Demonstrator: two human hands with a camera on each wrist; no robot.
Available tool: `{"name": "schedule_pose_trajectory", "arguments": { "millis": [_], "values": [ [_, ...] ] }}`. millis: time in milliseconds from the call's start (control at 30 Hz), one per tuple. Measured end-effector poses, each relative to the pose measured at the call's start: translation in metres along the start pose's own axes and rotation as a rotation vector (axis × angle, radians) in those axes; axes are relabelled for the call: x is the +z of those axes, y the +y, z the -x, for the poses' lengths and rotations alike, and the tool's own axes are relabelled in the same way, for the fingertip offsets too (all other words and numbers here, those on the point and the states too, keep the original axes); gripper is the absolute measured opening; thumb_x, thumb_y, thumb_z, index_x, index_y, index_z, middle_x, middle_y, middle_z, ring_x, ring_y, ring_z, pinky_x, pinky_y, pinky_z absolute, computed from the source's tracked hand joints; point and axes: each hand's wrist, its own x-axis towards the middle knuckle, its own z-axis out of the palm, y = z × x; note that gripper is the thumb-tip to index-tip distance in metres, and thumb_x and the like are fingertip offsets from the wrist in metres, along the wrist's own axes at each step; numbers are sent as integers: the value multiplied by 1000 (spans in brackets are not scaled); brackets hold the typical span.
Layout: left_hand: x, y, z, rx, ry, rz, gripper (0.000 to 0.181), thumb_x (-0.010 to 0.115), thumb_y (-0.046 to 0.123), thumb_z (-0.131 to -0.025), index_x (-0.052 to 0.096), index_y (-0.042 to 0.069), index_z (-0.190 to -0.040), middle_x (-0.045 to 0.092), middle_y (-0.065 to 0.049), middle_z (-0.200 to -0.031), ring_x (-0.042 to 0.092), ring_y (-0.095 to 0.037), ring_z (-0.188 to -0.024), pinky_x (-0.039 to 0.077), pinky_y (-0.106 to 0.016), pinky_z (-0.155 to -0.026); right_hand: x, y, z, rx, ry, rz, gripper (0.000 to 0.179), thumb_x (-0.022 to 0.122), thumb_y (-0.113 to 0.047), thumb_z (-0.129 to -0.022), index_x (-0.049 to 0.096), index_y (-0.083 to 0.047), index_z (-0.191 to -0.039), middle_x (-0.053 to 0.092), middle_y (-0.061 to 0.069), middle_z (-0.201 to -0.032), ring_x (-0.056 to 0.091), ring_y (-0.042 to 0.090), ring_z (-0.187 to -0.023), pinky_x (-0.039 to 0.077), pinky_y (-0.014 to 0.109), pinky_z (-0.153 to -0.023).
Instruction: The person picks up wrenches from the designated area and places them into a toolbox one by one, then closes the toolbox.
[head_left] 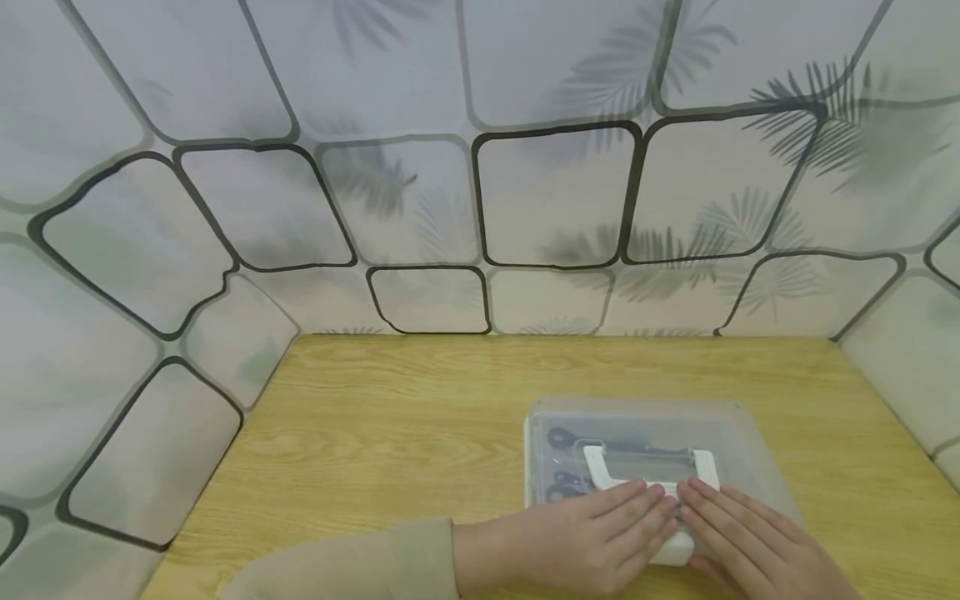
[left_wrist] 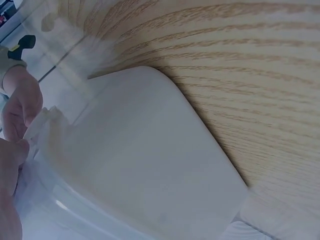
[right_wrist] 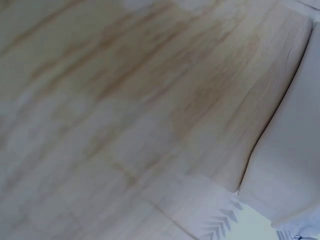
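A clear, cloudy plastic case (head_left: 720, 425) with a white carry handle (head_left: 597, 467) lies on the wooden table in the head view. Through its lid show dark long shapes with ring-like ends, too hazy to name. My left hand (head_left: 600, 533) rests its straight fingers over the handle's front part. From the other side my right hand (head_left: 757, 542) lays straight fingers on the lid and handle, fingertips close to the left ones. A white latch piece (head_left: 675, 550) shows between the hands. In the left wrist view, both thumbs are at the case's front edge.
The yellow wood-grain table (head_left: 390, 417) carries the case near its front right. Patterned panels (head_left: 555, 196) with dark outlines and leaf prints stand behind it and on both sides. The right wrist view shows mostly blurred tabletop (right_wrist: 150, 100).
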Motion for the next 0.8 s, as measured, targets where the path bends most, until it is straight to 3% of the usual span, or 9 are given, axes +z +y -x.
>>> {"name": "schedule_pose_trajectory", "arguments": {
  "millis": [400, 800],
  "values": [
    [-1, -3, 0, 8, 8, 1, 47, 35, 18, -111, 64, 0, -144, 67, -16, -144, 64, -28, -137, 50, -42, -119, -3, 0, -4, 16, -20, -27, 51, 48, -35, -115, 68, 6, -135, 68, 23, -142, 46, 22, -155, 28, 34, -133],
    [-5, -8, -1, 35, -58, 26, 50, 29, 18, -113, 60, 0, -148, 62, -17, -149, 60, -27, -142, 45, -42, -123, -2, 5, -13, -25, 15, -47, 51, 51, -35, -114, 68, 7, -135, 68, 23, -142, 51, 24, -152, 30, 35, -133]
  ]
}}
